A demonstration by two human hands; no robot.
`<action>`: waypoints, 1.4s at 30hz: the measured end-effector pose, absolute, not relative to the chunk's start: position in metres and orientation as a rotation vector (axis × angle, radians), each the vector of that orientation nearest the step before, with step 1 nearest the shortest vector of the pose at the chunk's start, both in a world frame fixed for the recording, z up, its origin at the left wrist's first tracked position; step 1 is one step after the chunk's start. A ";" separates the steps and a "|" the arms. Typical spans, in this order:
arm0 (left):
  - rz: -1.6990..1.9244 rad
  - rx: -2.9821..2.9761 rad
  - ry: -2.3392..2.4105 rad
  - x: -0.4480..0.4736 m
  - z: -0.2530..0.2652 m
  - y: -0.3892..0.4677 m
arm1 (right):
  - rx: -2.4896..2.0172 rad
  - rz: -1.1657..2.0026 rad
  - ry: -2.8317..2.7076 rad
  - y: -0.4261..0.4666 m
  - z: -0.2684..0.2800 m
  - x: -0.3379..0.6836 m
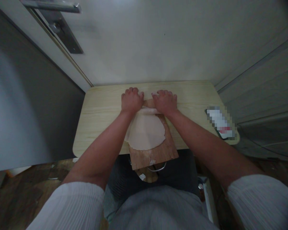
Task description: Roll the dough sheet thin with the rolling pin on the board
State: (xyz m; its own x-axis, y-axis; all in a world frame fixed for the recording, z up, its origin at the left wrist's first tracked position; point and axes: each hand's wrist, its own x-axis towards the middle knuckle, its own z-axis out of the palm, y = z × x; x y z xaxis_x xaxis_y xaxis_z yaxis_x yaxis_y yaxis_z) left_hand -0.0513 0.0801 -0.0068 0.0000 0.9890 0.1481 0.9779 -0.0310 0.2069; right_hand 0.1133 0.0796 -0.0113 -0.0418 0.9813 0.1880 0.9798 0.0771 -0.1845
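Touching far end of dough (147, 131): left hand (132, 100), right hand (166, 101).

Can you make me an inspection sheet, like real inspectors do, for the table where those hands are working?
Surface: pale wood-look table, rounded corners.
Job's things: flat, dough-like sheet on a wooden board, which sticks out past the table's near edge; a pale roll at the sheet's far end.
Clutter: a phone-like device, partly blurred, near the table's right end.
Hands: left hand and right hand at the pale roll, a gap between them; exact grip hidden.
Cables: a thin, cord-like line beyond the table, at right.
Surroundings: white door with a metal handle beyond the table.
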 end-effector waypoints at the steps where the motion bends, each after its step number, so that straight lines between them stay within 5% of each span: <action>1: 0.390 2.197 2.156 -0.051 -0.007 0.079 | -1.967 0.001 -2.093 0.078 -0.011 0.113; 42: 0.362 2.251 2.185 -0.050 -0.002 -0.046 | -1.865 -0.115 -2.141 -0.045 -0.017 0.114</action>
State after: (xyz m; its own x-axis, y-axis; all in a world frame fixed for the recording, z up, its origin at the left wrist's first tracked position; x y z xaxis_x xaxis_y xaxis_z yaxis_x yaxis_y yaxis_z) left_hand -0.0504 -0.0460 -0.0021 0.0159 0.9845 0.1746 0.9882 -0.0420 0.1471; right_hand 0.1143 -0.0453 -0.0170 -0.1135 0.9548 0.2746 0.9788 0.1549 -0.1339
